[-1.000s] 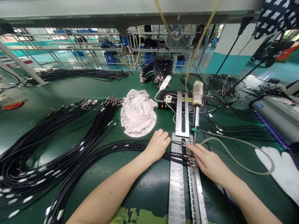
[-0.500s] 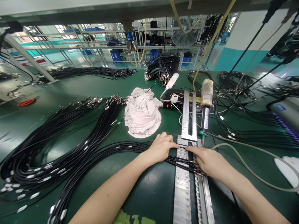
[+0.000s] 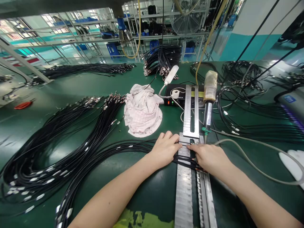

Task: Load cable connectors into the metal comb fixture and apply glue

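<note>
A slotted metal fixture (image 3: 184, 177) runs front to back on the bench, with a bundle of thin black cables (image 3: 135, 148) lying across it. My left hand (image 3: 165, 148) is closed at the fixture's left edge, thumb and forefinger pinching a single cable there. From the other side, my right hand (image 3: 211, 158) has its forefinger on the same cable over the fixture. Its other fingers curl by the bundle's metal-tipped ends, partly hiding them. Upright just beyond my right hand is a dispensing syringe (image 3: 208, 115) with a green tip.
A crumpled pale cloth (image 3: 143, 110) lies left of the fixture. Behind it stand a black control box (image 3: 167, 98) and a white lamp (image 3: 171, 75). More cable bundles (image 3: 95, 139) spread over the left side. A grey hose (image 3: 258, 169) loops at the right, near a white object (image 3: 293, 167).
The camera view has tilted down slightly, so the bench sits higher in the picture. Both hands stay at the fixture, my left fingers a little closer to its edge.
</note>
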A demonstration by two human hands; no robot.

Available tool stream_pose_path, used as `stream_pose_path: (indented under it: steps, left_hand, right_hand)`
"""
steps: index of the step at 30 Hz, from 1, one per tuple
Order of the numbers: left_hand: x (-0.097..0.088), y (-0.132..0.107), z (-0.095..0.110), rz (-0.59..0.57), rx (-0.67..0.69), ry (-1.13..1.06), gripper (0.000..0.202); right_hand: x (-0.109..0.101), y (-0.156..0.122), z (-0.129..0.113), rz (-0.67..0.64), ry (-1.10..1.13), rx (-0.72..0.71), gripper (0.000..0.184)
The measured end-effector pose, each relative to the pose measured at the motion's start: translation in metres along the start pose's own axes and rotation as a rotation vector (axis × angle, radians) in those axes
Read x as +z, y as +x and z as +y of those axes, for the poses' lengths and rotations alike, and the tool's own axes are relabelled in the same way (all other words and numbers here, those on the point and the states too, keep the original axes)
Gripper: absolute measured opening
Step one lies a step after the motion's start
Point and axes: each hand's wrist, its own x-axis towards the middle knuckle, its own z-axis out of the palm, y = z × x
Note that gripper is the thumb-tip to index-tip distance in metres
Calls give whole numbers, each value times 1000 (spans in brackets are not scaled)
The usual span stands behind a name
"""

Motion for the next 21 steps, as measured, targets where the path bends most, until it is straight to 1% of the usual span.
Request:
stream_pose_path:
  steps: [2, 4, 7, 10, 13, 17, 19, 21]
  left_hand:
    - [-2, -4, 0, -14, 2, 10, 37]
    - [-3, -10, 0, -3, -16, 0, 38]
    - [-2, -22, 3, 26, -81, -44, 26]
    - [2, -28, 5, 3, -86, -91, 19]
    - [3, -22, 3, -26, -64, -165, 15]
    - [0, -10, -2, -69, -35, -251, 14]
    - [-1, -8, -3, -63, -34, -262, 14]
    - [-4, -9, -4, -29, -59, -248, 16]
  right_hand:
    - [-1, -2, -2, 25, 21, 3, 47]
    - [2, -7, -1, 75, 43, -2, 47]
    - [10, -21, 6, 183, 110, 8, 46]
    - [19, -35, 16, 315, 206, 22, 45]
    - [27, -44, 25, 418, 310, -5, 39]
    - [40, -46, 27, 511, 422, -52, 34]
    - [45, -46, 27, 536, 456, -75, 34]
    - [49, -47, 27, 534, 474, -114, 35]
